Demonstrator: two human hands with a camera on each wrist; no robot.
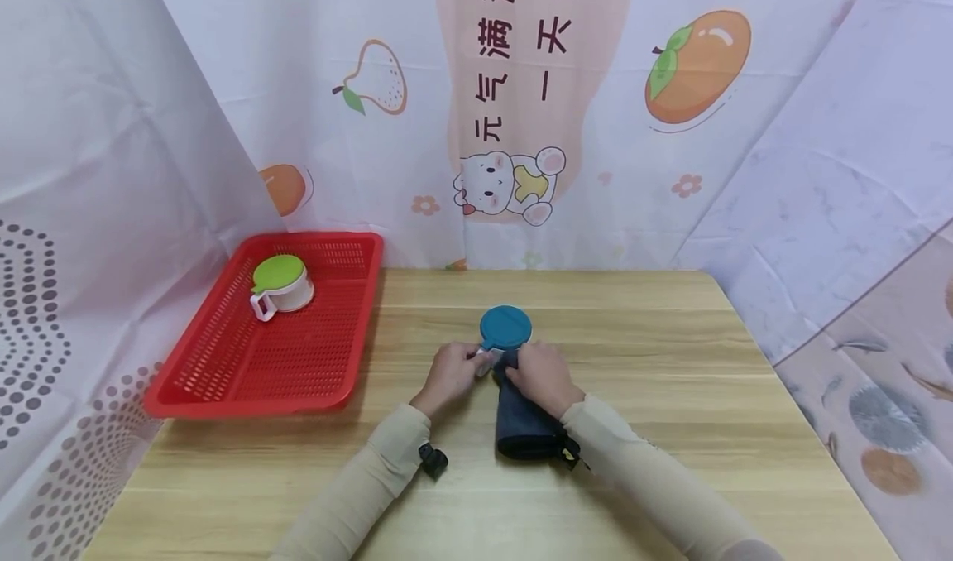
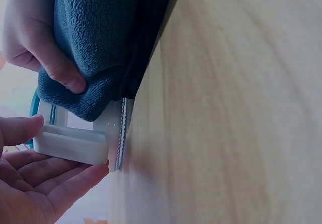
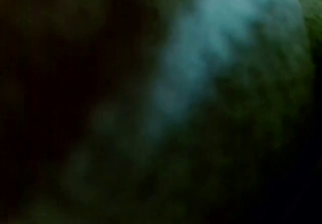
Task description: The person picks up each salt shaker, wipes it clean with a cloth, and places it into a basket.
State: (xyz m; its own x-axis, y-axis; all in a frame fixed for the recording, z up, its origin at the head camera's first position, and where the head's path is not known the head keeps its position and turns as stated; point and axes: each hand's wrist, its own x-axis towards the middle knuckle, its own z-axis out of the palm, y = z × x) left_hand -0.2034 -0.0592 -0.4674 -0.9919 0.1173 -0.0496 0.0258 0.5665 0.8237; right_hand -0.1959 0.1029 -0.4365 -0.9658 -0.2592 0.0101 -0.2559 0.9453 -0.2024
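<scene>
A white lidded cup with a blue lid [image 1: 506,327] stands on the table in the head view. My left hand [image 1: 450,372] holds it by its white handle [image 2: 70,146], thumb on one side and fingers on the other in the left wrist view. My right hand [image 1: 545,375] grips a dark blue-grey cloth [image 1: 524,429] and holds its upper end against the cup's near side. The cloth's lower part hangs below that hand toward the table. The cloth hides part of the cup's wall. The right wrist view is dark and blurred, so little can be told there.
A red plastic basket [image 1: 305,402] stands on the left of the wooden table [image 1: 670,338]. Inside it sits another white cup with a green lid [image 1: 279,271]. A printed curtain [image 1: 596,238] hangs along the table's back edge, and cloths hang at both sides.
</scene>
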